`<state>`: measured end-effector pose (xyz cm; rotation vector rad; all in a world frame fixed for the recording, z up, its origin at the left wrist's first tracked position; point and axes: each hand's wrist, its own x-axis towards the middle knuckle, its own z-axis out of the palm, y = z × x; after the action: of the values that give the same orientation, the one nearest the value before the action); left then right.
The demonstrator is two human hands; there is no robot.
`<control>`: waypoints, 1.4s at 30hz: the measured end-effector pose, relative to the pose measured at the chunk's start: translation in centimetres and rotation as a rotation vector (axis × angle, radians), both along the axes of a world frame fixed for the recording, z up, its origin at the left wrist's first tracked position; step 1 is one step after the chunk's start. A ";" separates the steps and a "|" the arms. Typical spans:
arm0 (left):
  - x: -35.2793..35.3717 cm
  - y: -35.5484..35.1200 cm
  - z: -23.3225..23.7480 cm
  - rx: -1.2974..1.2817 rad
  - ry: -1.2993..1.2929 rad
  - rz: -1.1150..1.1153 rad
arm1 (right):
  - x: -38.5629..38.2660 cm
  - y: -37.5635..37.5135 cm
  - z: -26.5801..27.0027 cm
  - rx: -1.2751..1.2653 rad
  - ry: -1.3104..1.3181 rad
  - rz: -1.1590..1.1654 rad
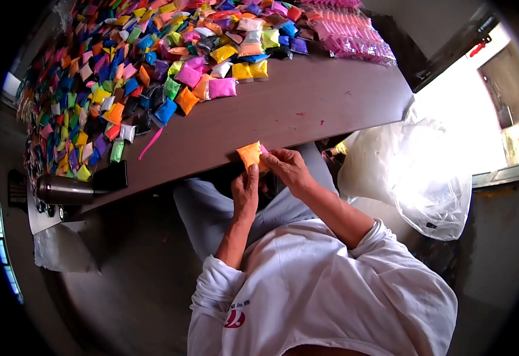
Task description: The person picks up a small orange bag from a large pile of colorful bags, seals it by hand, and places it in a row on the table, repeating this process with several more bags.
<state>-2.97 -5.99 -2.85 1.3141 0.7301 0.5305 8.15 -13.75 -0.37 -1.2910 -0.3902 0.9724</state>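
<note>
My left hand [245, 188] pinches a small orange packet [248, 155] from below, with the thumb lying over its lower part. The packet is held up just off the table's near edge, above my lap. My right hand [289, 170] is closed at the packet's right side. Between its fingertips shows a small pink piece [263, 149], pressed against or beside the packet; its full shape is hidden by the fingers. On the brown table [259, 115] lies a thin pink strip [150, 144], left of my hands.
A large heap of small colourful packets [152, 65] covers the table's left and back. Clear bags of pink items [354, 38] lie at the back right. A dark cylindrical flask [63, 188] and a black phone-like object [111, 177] are at the left edge. A large clear plastic bag [413, 184] stands right.
</note>
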 end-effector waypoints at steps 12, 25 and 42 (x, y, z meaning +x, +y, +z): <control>-0.5 -0.4 -0.4 0.017 0.042 -0.220 | 1.3 -1.6 -2.4 0.226 0.084 0.247; 0.0 -1.0 -0.8 0.384 0.282 -0.306 | 2.2 -4.6 0.0 0.192 -0.564 -0.022; 0.4 -2.4 -1.0 0.744 0.244 -0.328 | 1.5 -5.9 1.9 -0.119 -1.332 -0.031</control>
<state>-2.56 -8.37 -3.85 2.1770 0.5044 0.3854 9.66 -19.62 1.54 -1.9171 -1.3184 -0.0387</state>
